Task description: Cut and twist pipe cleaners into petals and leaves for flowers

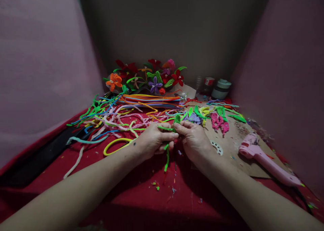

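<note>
Both hands meet above the middle of the red cloth, working on a green pipe cleaner [166,159]. My left hand [157,137] has its fingers closed round it, and a strand hangs below them. My right hand [194,139] pinches the upper part between thumb and forefinger, where a bent green loop [177,119] stands up. The fingers partly hide the point where the strands meet. Just beyond my right hand lie purple petals [193,118] and pink pipe-cleaner petals [219,122]. Loose pipe cleaners [120,119] in many colours spread out left of my hands.
A bundle of straight pipe cleaners [152,98] lies behind, with finished flowers [155,84] at the back. On the right, a pink glue gun [265,160] rests on a cardboard sheet [234,146]. A lidded jar [221,89] stands back right. A yellow loop [106,149] lies near my left wrist.
</note>
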The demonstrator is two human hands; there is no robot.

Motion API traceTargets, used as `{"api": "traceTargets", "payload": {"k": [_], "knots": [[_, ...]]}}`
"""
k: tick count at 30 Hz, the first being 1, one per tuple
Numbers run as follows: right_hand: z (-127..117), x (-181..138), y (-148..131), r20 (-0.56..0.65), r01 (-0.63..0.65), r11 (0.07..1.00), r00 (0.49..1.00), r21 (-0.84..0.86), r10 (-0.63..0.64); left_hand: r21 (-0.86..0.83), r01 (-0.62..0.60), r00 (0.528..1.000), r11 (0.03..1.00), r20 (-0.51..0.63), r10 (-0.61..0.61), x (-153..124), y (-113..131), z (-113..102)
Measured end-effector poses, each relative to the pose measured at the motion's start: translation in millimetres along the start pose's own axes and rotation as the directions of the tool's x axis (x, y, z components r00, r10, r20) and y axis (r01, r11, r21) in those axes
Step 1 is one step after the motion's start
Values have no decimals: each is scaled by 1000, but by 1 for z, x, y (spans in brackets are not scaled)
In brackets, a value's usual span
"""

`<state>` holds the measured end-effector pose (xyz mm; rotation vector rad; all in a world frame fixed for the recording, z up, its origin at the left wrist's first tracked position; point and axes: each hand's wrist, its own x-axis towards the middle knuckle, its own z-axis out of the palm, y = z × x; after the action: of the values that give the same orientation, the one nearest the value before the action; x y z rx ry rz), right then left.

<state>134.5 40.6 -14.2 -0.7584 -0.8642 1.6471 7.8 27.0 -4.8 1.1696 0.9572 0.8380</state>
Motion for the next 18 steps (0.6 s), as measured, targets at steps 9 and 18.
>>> {"api": "traceTargets", "payload": {"k": [9,18], "knots": [[5,-2,-1,1,18,998,1000,56,-18,174,-50,993,983,-96,68,-5,10,4],[-6,7,-11,72,36,999,997,28,-38,-3,-117,992,993,47,117,-2,6,-8]]}}
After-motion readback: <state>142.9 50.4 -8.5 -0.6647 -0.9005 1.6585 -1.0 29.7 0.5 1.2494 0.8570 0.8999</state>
